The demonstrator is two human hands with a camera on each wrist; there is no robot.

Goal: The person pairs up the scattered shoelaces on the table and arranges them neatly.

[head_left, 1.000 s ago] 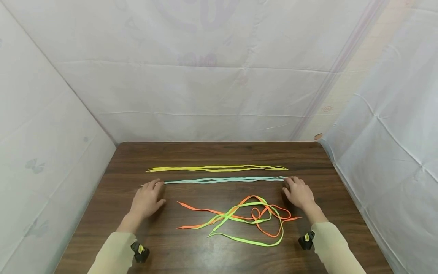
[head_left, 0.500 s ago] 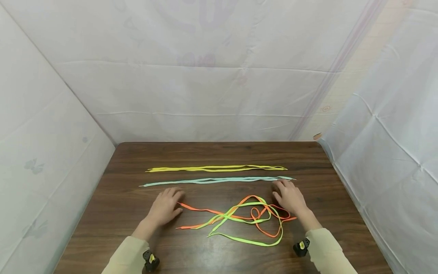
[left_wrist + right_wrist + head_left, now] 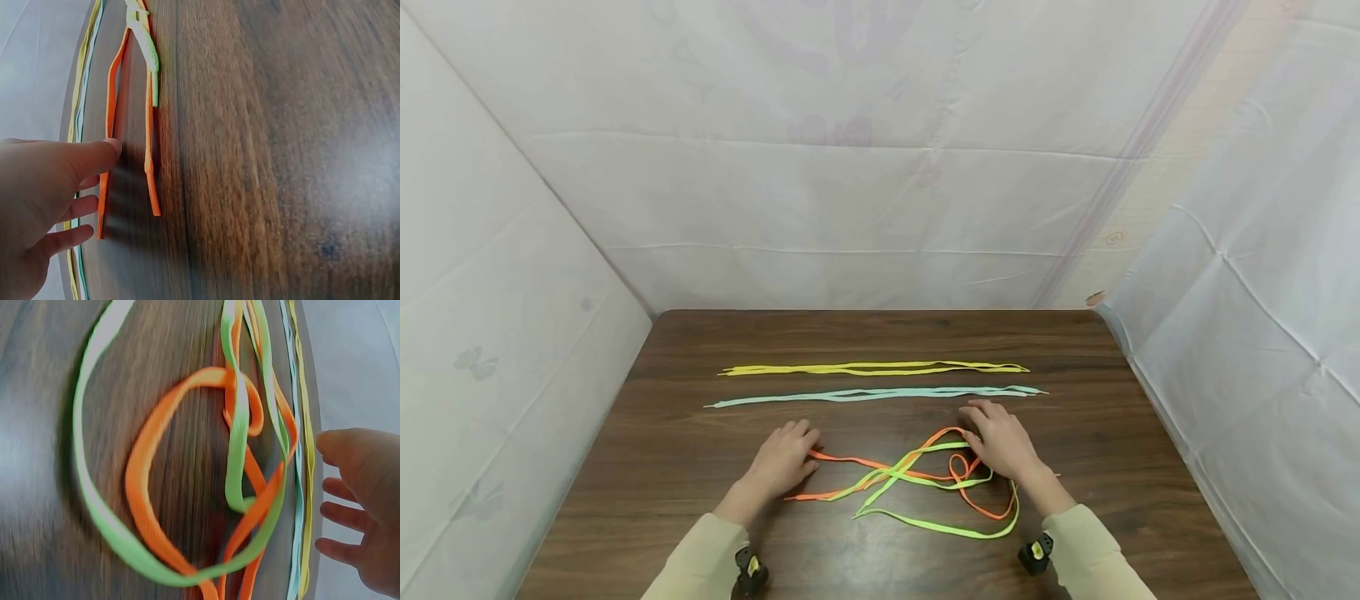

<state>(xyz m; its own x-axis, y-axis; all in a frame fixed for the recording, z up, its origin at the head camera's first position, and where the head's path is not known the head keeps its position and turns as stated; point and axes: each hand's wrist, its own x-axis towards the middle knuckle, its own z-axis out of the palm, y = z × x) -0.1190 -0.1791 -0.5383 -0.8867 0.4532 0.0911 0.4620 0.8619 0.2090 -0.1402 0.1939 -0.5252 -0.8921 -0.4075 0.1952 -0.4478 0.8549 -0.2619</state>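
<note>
An orange shoelace (image 3: 859,462) and a lime green shoelace (image 3: 951,528) lie tangled together on the table. My left hand (image 3: 778,460) is at the upper left orange end; in the left wrist view its thumb overlaps that strand, with the other fingers spread loosely beside it. Over the tangle's upper right loops hovers my right hand (image 3: 1003,442), hiding part of them. Its fingers (image 3: 344,515) are apart and relaxed in the right wrist view, with no lace between them. Looped orange (image 3: 139,481) and green strands cross beside that hand.
Behind the tangle, a pale blue shoelace (image 3: 902,392) lies stretched out in straight strands. Parallel to it, farther back, runs a yellow shoelace (image 3: 820,369). White sheeting (image 3: 880,208) surrounds the brown wooden table (image 3: 625,467) at the back and sides.
Both hands have come away from the pale blue shoelace's ends and moved inward and nearer, the left to the orange lace's end, the right over the tangle. The laces lie as before.
</note>
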